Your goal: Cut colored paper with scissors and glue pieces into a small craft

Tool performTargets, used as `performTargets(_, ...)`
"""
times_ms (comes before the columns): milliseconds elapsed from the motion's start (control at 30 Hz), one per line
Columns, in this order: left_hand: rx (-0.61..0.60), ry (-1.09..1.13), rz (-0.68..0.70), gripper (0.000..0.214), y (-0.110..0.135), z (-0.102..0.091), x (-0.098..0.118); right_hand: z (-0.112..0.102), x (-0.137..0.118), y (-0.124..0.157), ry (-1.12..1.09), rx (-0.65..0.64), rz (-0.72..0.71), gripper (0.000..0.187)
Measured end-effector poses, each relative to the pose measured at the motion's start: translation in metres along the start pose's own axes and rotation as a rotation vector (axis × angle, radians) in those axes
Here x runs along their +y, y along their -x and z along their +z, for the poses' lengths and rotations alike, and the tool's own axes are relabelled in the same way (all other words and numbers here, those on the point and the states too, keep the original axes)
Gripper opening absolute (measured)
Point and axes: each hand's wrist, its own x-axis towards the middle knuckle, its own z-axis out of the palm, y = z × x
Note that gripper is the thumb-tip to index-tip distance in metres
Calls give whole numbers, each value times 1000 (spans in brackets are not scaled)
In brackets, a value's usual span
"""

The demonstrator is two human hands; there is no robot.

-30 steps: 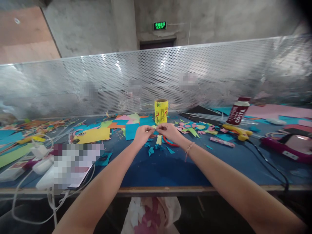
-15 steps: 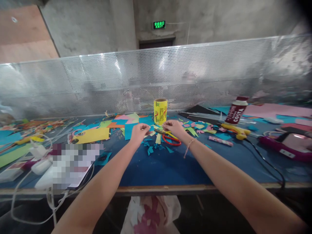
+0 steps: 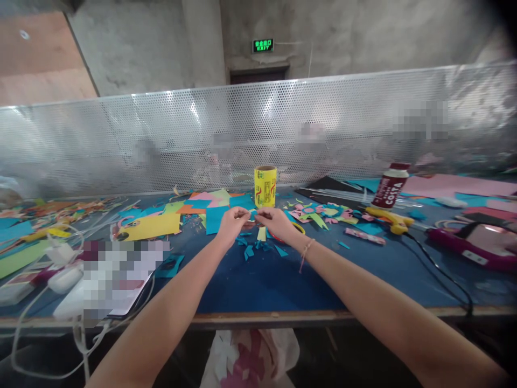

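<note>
My left hand (image 3: 235, 223) pinches a small piece of blue paper (image 3: 253, 213) above the table. Close beside it, the fingers of my right hand (image 3: 279, 223) are pinched together at the paper's other edge. Partly hidden behind my right hand lie scissors (image 3: 299, 227) with red and yellow handles. Blue paper scraps (image 3: 249, 251) and a pale yellow strip (image 3: 262, 234) are scattered beneath my hands. Just beyond them a yellow tape roll (image 3: 265, 187) stands on end. A blue paper sheet (image 3: 216, 220) lies to the left of my left hand.
Right of my hands are a yellow glue gun (image 3: 390, 220) with a black cord, a dark red bottle (image 3: 390, 186) and colored scraps (image 3: 323, 213). On the left lie yellow paper (image 3: 151, 228), a phone (image 3: 129, 291) and white cables (image 3: 24, 323). A perforated metal screen (image 3: 161, 140) stands behind.
My right hand has moved left, its fingertips now meeting the blue paper at my left hand. It now covers more of the scissors. My left hand has hardly moved.
</note>
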Motion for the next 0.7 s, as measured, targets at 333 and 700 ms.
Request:
performTargets(333, 46, -303, 173, 2, 0, 0, 4, -1, -6, 1, -132, -2, 140, 26)
performTargets(700, -19, -589, 404, 24, 4, 3, 2, -7, -16, 4, 81, 52, 88, 33)
